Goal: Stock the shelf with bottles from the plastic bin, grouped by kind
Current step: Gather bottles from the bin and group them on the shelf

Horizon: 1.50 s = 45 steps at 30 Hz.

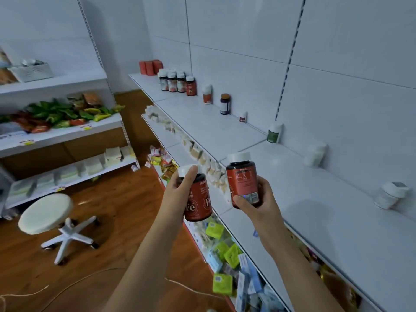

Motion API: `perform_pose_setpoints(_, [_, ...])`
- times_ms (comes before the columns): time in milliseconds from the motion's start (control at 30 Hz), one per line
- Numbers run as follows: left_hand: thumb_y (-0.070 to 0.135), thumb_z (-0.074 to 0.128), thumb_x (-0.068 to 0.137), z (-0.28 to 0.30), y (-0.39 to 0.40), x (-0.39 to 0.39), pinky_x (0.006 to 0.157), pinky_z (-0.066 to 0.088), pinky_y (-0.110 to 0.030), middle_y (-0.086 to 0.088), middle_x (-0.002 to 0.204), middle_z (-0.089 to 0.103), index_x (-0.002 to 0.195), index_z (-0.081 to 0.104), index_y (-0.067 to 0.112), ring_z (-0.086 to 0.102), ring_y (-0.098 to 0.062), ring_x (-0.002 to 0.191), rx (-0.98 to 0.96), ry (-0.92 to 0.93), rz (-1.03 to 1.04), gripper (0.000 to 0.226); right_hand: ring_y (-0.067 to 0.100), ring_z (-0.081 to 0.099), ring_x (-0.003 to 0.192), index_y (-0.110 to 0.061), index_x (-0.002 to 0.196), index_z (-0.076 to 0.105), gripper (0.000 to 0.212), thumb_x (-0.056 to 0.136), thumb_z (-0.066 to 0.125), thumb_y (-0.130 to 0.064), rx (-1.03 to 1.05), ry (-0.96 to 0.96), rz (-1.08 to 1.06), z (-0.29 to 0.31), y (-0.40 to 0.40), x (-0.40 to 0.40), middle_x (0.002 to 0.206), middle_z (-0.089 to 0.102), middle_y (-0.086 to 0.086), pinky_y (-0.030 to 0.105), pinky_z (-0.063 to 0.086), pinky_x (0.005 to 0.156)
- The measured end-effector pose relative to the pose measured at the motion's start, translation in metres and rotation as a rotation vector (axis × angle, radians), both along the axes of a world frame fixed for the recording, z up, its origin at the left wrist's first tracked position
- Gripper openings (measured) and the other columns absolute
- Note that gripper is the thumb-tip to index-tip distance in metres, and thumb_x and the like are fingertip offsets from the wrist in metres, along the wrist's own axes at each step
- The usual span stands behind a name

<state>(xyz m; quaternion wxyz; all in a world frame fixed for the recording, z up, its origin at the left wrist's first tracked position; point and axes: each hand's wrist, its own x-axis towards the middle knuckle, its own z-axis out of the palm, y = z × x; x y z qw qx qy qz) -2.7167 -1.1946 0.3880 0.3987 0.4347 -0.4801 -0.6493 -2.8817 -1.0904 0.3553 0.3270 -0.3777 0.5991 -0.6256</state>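
Note:
My left hand [180,188] grips a red-labelled "Fe" bottle [199,201] with a white cap, held in front of the shelf's edge. My right hand [256,203] grips a second red bottle [243,181] of the same kind, just above the white top shelf [315,199]. Far along that shelf stands a group of red bottles [177,82], one matching "Fe" bottle [191,86] among them. Single bottles line the back wall: a red one [207,94], a dark blue one [225,104], a small red one [243,116], a green one [274,132] and white ones [315,154]. The plastic bin is out of view.
Lower shelves under the top shelf hold small packets [202,154] and green boxes [229,253]. A white stool [47,213] stands on the wooden floor to the left. Another shelf unit [60,131] with snack bags fills the left wall. Three orange jars [150,66] sit at the shelf's far end.

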Motion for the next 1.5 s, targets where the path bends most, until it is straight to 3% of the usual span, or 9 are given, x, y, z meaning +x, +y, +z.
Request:
perform_pose_setpoints(167, [0.065,0.066,0.067,0.006,-0.092,-0.014,0.079,0.059,-0.038,0.001,0.106,0.07,0.107,0.059,0.039,0.07,-0.021,0.094,-0.015,-0.085,0.06,0.048,0.019,0.07,0.1,-0.031,0.129,0.048,0.066,0.072,0.08,-0.031,0.005,-0.056,0.062,0.001,-0.114,-0.02,0.11,0.069,-0.006,0.035,0.056,0.086])
perform_pose_setpoints(333, [0.061,0.063,0.073,0.008,-0.176,-0.009,0.081,0.058,-0.038,0.002,0.105,0.07,0.102,0.058,0.04,0.069,-0.021,0.095,-0.012,-0.107,0.161,0.037,0.016,0.07,0.1,-0.032,0.131,0.046,0.073,0.067,0.08,-0.04,0.007,-0.054,0.139,0.011,-0.22,-0.019,0.112,0.068,-0.008,0.032,0.056,0.086])
perform_pose_setpoints(467, [0.056,0.062,0.081,-0.003,-0.23,0.002,0.072,0.055,-0.033,0.006,0.101,0.067,0.095,0.055,0.042,0.067,-0.018,0.093,0.043,-0.108,0.244,0.021,0.011,0.069,0.098,-0.033,0.131,0.041,0.065,0.08,0.08,-0.023,0.056,-0.021,0.2,0.006,-0.281,-0.01,0.115,0.066,-0.005,0.023,0.056,0.077])
perform_pose_setpoints(600, [0.062,0.062,0.073,-0.013,-0.297,0.012,0.079,0.058,-0.038,0.003,0.103,0.068,0.097,0.056,0.04,0.068,-0.021,0.094,0.074,-0.12,0.253,0.033,0.01,0.069,0.098,-0.033,0.134,0.038,0.069,0.08,0.08,-0.025,0.111,-0.004,0.212,0.0,-0.346,0.0,0.117,0.065,-0.005,0.022,0.055,0.077])
perform_pose_setpoints(800, [0.07,0.062,0.066,-0.021,-0.418,0.036,0.086,0.058,-0.043,-0.002,0.109,0.069,0.119,0.058,0.031,0.069,-0.025,0.098,0.07,-0.107,0.18,0.066,0.009,0.067,0.103,-0.032,0.13,0.051,0.068,0.069,0.074,-0.051,0.097,-0.108,0.089,-0.003,-0.461,0.024,0.116,0.068,-0.006,0.029,0.052,0.092])
perform_pose_setpoints(967, [0.077,0.072,0.056,-0.01,-0.527,0.063,0.091,0.056,-0.048,-0.004,0.115,0.068,0.123,0.056,0.032,0.068,-0.027,0.103,0.044,-0.099,0.062,0.082,0.015,0.065,0.111,-0.037,0.124,0.057,0.053,0.076,0.067,-0.056,0.056,-0.139,0.026,0.015,-0.558,0.046,0.115,0.069,-0.008,0.044,0.047,0.104])
perform_pose_setpoints(1067, [0.06,0.076,0.059,0.001,-0.582,0.065,0.095,0.053,-0.05,-0.003,0.115,0.068,0.112,0.058,0.035,0.066,-0.026,0.105,-0.01,-0.097,-0.061,0.062,0.013,0.064,0.111,-0.034,0.129,0.054,0.052,0.082,0.068,-0.049,0.025,-0.128,-0.071,0.023,-0.601,0.048,0.118,0.067,-0.007,0.034,0.05,0.096])
perform_pose_setpoints(1200, [0.034,0.076,0.08,-0.004,-0.644,0.05,0.096,0.052,-0.047,-0.003,0.118,0.065,0.125,0.053,0.027,0.065,-0.024,0.107,-0.055,-0.115,-0.198,0.05,0.002,0.065,0.097,-0.029,0.13,0.053,0.042,0.09,0.068,-0.031,0.042,-0.122,-0.203,0.017,-0.639,0.039,0.115,0.066,-0.008,0.012,0.049,0.069])
perform_pose_setpoints(1500, [0.036,0.07,0.088,-0.013,-0.749,-0.011,0.068,0.046,-0.018,0.013,0.111,0.06,0.123,0.045,0.033,0.058,-0.001,0.097,-0.171,-0.19,-0.347,0.043,0.005,0.063,0.095,-0.023,0.118,0.051,0.042,0.084,0.076,-0.019,0.089,-0.097,-0.434,-0.01,-0.736,-0.017,0.107,0.065,-0.007,0.017,0.046,0.071])
